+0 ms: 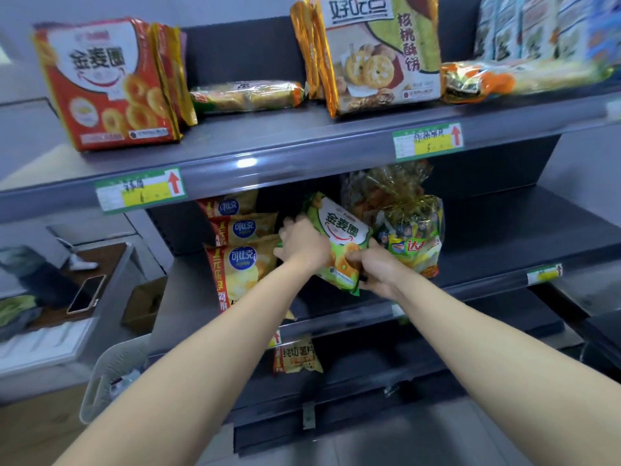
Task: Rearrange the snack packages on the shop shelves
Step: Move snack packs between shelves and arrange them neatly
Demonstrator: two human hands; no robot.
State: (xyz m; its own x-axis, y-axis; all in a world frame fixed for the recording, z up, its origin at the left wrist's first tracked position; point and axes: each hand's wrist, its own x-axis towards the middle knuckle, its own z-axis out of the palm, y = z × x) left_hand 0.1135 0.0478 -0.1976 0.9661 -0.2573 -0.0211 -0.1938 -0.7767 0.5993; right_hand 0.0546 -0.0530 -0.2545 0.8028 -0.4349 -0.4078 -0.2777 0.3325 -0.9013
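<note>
I grip the green ring-snack bag in both hands. My left hand curls round its upper left edge and my right hand pinches its lower corner, which I judge lets me steer it into the gap on the middle shelf between the yellow chip bags and the cellophane-wrapped assortment pack. The bag is tilted, glossy and puffy, with a white label panel and pictured golden rings.
</note>
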